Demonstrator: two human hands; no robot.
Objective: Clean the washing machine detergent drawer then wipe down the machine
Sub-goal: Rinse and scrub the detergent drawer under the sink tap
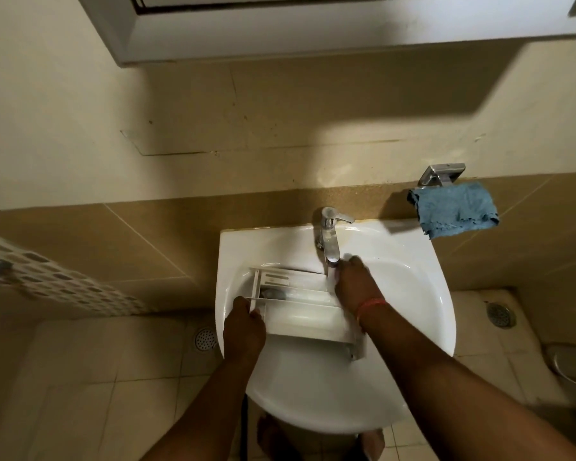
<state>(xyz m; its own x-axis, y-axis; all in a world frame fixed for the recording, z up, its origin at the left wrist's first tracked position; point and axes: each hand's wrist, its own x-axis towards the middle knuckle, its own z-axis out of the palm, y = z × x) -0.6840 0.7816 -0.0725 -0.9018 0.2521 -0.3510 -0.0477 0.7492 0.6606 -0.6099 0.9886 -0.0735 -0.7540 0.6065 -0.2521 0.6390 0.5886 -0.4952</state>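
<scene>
A small bathroom with beige tiled walls and a tiled floor holds the scene, a pale cabinet overhanging at the top. Fixed to the wall is a white basin (413,261), and across its bowl lies the white detergent drawer (300,304), already out of the machine, its compartments facing up and its front panel toward the right. A chrome tap (328,237) stands at the basin's back edge, its spout just above the drawer's far right corner. A blue cloth (454,209) hangs from a metal holder on the wall to the right, well apart from both hands.

The left hand (243,327) clasps the drawer's near left corner, fingers curled over the edge. The right hand (354,282) is at the drawer's far right end, directly under the spout; whether it is gripping the drawer or rubbing it cannot be told, as the fingers are hidden.

The task appears to be in its first half: the drawer is being rinsed or scrubbed at the basin. Refitting it and wiping the machine, which is out of view, are apparently left to do.
</scene>
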